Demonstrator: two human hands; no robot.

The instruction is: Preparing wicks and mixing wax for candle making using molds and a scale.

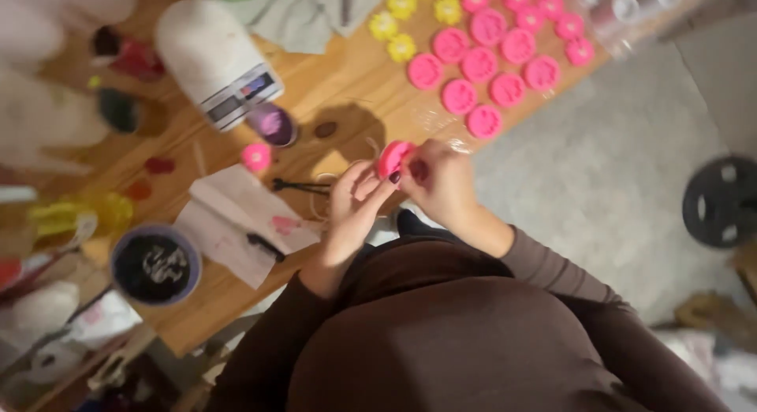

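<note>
Brown sleeves reach forward over the table (347,89) edge, where both hands meet. Left hand (352,203) and right hand (441,179) together grip a pink round piece (392,158), fingertips pinched on it, just above the wood. Beside the left hand lies a white paper (236,219) with a pink smear; a dark-filled cup (155,264) sits further left. Beyond stands a small scale (236,96), and farthest off rows of pink moulded discs (489,65) and yellow ones (402,22).
</note>
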